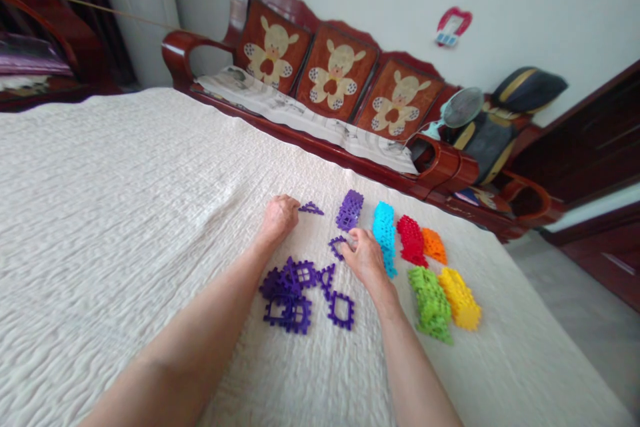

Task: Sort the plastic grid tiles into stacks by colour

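Observation:
My left hand (281, 217) is closed at the left tip of a purple triangular building piece (312, 209), its fingertips partly hidden. With thumb and fingers, my right hand (366, 255) pinches a small purple toothed frame piece (336, 245); part of that piece is behind the thumb. Just beyond the right hand lies a neat row of stacked purple pieces (350, 209). Nearer to me, between my forearms, is a loose, overlapping heap of purple pieces (285, 290), some with window shapes. A separate purple square frame (341, 294) lies flat at the heap's right.
Right of my right hand are stacks of blue pieces (384, 233), red pieces (412, 240), orange pieces (435, 245), green pieces (431, 303) and yellow pieces (459, 298). All rest on a white quilted cover (165, 213). Beyond its far edge stands a wooden sofa (300, 130) with bear cushions.

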Demonstrator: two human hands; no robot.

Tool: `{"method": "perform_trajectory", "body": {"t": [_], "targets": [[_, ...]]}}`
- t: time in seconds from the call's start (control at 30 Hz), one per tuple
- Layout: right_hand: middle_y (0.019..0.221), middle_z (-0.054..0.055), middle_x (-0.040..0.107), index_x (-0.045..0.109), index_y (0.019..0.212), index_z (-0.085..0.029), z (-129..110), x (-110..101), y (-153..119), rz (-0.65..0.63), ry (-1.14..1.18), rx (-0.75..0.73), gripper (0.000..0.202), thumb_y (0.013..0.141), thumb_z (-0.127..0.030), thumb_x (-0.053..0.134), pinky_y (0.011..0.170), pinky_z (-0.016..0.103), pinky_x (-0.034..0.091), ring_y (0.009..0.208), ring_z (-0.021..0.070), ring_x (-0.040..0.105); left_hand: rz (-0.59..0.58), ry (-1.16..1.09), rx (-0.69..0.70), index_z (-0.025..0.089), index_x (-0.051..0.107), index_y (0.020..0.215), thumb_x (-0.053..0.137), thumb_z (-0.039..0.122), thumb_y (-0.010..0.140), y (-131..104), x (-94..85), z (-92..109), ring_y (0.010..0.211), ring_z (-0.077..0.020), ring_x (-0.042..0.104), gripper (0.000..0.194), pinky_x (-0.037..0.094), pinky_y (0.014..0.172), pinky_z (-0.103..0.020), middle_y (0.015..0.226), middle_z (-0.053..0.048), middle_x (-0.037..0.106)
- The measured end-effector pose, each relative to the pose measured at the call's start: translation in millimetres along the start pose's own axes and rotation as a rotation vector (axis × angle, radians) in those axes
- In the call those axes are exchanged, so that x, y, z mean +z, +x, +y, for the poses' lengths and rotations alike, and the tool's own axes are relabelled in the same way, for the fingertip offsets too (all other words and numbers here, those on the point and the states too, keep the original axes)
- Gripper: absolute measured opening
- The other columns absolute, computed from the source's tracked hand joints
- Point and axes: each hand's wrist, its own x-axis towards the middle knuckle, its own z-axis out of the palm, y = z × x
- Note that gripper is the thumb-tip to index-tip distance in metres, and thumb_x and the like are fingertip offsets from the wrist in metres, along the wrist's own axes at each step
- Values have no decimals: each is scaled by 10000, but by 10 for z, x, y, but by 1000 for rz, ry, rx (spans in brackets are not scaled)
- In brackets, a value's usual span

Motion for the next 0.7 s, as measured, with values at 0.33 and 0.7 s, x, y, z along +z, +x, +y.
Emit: {"method": "perform_trajectory", "body": {"t": [0.33,0.7], "targets": [[771,50,645,661,763,-193,-85,-74,-22,-137,-107,109,131,820,-214,544,708,271,418,739,180,602,-19,29,-14,174,748,920,420,130,843,-8,-20,22,960,-204,633,340,445,941,-293,982,-80,721],[911,84,637,666,929,-178,137,-25,332,195,-43,-33,161,860,-266,551,825,306,433,875,210,586,11,62,-3,196,751,915,415,121,826,1,15,2,900,-199,636,355,471,900,-295,965,-63,729]]}}
